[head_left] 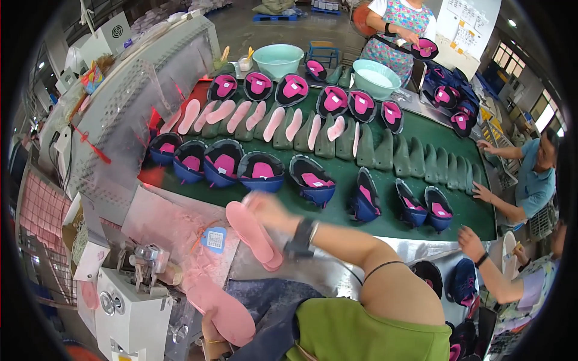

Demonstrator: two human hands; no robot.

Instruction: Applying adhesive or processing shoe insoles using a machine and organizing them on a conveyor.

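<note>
Pink insole (pixel 226 305), pinched in the left hand (pixel 211 326) beside the machine head (pixel 147 263), seems at edge-finishing, likely needing steady guiding; I cannot tell whether the blurred right hand (pixel 265 209) grips the nearby insole pair (pixel 250 233).

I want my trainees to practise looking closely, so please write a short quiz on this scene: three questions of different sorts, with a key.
1. What does the person's left hand hold beside the white machine?
2. True or false: the person's right hand is inside a basin.
3. Choose one: the work surface under the row of lasts is (a) white, (b) green, (c) yellow.

Key:
1. A pink insole.
2. False; it is blurred, at the upper end of a pair of insoles.
3. (b)
</note>
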